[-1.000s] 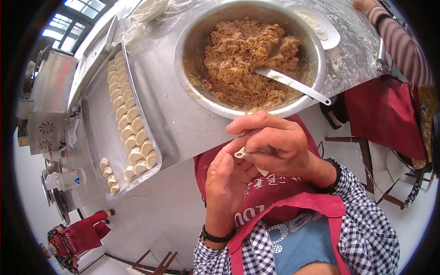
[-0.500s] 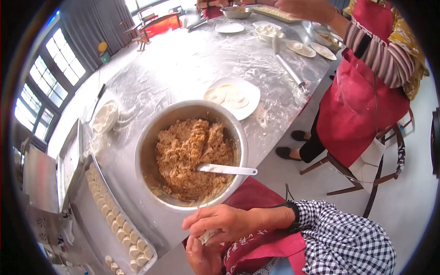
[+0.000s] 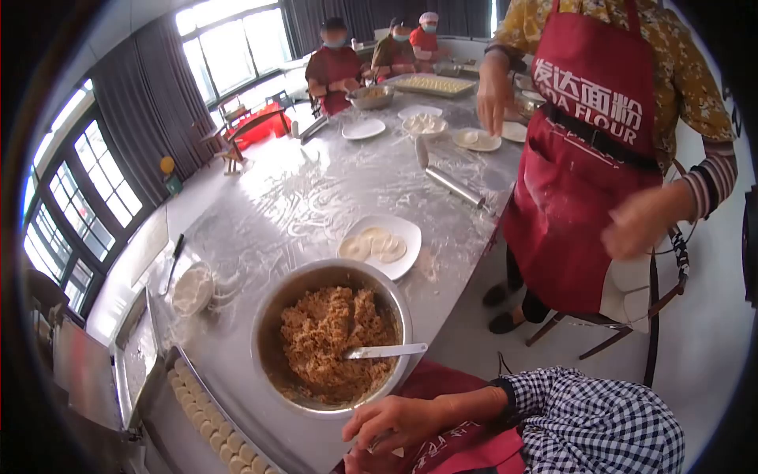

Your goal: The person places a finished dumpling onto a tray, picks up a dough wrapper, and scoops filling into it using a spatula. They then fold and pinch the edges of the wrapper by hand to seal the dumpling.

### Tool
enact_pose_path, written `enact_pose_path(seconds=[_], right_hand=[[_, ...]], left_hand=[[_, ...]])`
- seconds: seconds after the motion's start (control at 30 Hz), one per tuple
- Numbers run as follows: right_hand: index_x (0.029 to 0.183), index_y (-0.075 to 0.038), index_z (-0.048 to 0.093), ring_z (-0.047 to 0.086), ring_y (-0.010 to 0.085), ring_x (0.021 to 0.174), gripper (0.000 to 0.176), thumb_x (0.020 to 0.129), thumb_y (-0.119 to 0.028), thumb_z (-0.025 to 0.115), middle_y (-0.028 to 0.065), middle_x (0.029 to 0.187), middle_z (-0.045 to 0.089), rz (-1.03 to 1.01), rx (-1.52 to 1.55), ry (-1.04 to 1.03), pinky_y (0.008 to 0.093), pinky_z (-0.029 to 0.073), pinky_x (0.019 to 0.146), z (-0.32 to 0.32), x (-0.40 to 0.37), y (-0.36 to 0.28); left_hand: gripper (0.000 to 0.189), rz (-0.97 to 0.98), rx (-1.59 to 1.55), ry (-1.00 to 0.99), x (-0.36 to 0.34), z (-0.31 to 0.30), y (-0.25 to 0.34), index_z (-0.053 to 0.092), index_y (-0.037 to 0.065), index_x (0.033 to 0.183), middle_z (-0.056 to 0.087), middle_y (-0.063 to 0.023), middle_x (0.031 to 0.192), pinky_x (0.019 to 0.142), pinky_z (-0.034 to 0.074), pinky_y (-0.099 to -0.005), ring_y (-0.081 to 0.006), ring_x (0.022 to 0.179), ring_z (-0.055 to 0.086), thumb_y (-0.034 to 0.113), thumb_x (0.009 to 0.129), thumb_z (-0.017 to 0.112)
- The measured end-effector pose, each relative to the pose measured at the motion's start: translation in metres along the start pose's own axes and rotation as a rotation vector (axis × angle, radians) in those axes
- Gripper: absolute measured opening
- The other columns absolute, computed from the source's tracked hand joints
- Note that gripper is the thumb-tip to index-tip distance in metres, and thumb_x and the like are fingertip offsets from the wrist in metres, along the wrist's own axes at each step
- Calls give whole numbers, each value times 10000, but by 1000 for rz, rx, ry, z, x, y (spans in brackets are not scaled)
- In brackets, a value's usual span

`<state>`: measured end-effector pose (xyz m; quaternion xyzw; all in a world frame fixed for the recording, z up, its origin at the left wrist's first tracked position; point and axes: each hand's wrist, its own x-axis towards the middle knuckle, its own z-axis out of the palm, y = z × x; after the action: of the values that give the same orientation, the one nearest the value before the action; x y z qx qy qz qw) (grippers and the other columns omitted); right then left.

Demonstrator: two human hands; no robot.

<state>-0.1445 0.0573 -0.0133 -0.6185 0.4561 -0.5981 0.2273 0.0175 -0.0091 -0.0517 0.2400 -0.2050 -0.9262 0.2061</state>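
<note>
My right hand (image 3: 395,420) reaches in from a checked sleeve, its fingers curled over a small whitish dumpling (image 3: 384,440) just below the rim of the steel bowl. My left hand (image 3: 365,461) meets it from below, fingers closed against the same dumpling; the frame's lower edge cuts most of this hand off. Between the fingers the dumpling is mostly hidden. Next to them stands the large bowl (image 3: 263,367) with brown minced filling (image 3: 328,340) in it. A white flat spatula (image 3: 387,351) is stuck in the filling, its handle lying across the right rim.
A tray of dumplings (image 3: 213,423) lies at lower left, beside a flour bowl (image 3: 192,291). Beyond my bowl, a plate (image 3: 407,233) carries dough wrappers (image 3: 375,245). A rolling pin (image 3: 450,183) lies near a standing co-worker (image 3: 588,174); other people sit at the far end.
My view has tilted up, so the table sits lower and the people at the far end show. The co-worker's hands have lowered and parted. My hands stay together at the dumpling.
</note>
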Motion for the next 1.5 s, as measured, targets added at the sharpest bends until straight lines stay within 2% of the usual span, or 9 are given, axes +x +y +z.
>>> enact_pose_path(seconds=[0.43,0.5,0.53,0.6,0.73,0.9,1.2,1.43,1.5], right_hand=[[762,-11,607,572,246,1004,86,741,-75,662,132,1034,595,134,4,66,325,465,837,20,-7,3],[770,-11,610,572,243,1010,82,744,-71,661,135,1043,595,125,-10,62,328,465,843,21,-6,0],[778,-12,613,573,240,1017,78,747,-66,660,138,1052,595,114,-28,61,331,465,848,21,-5,-1],[783,-13,617,577,236,1008,69,749,-55,659,138,1055,594,140,19,56,329,468,844,20,0,-2],[837,-15,636,580,217,1004,94,751,-3,671,130,1120,578,124,97,14,319,480,829,23,-3,12],[803,-25,636,588,225,980,65,752,-39,674,134,1061,590,156,138,40,321,478,829,25,-3,18],[795,-31,621,597,237,959,108,721,-49,697,135,1069,584,124,119,35,330,490,801,30,-4,22],[809,-31,616,598,243,944,117,718,-26,689,142,1075,575,97,108,40,331,493,788,27,-5,20],[822,-33,617,596,247,948,125,720,-29,690,145,1082,571,107,89,26,333,491,794,25,-2,14]], left_hand=[[413,-16,-159,-103,-5,-14,5,486,0,1211,581,-84,1100,831,450,-344,-197,952,558,302,952,373],[408,-16,-138,-297,-4,-7,10,475,8,1229,574,-93,1124,843,449,-347,-207,984,558,288,953,366],[408,-13,-139,-288,-7,4,15,475,8,1229,574,-93,1124,843,449,-347,-207,984,558,288,953,366],[407,34,334,-183,-15,23,24,465,16,1242,555,-109,1164,872,443,-353,-220,1041,543,283,953,361],[424,-6,176,9,-11,8,19,448,16,1258,535,-121,1196,896,435,-352,-228,1080,527,295,949,364],[450,-9,54,-203,-5,6,19,416,11,1285,526,-118,1203,898,435,-349,-224,1091,517,303,944,374],[378,71,276,-12,-9,3,18,493,-5,1168,572,-120,1111,802,484,-333,-216,964,579,281,942,392],[379,28,210,-59,-10,16,20,493,-7,1171,570,-120,1116,802,485,-329,-219,968,577,275,945,380],[388,75,337,69,-9,16,18,490,-7,1177,569,-119,1116,805,481,-323,-219,963,576,282,944,376]])
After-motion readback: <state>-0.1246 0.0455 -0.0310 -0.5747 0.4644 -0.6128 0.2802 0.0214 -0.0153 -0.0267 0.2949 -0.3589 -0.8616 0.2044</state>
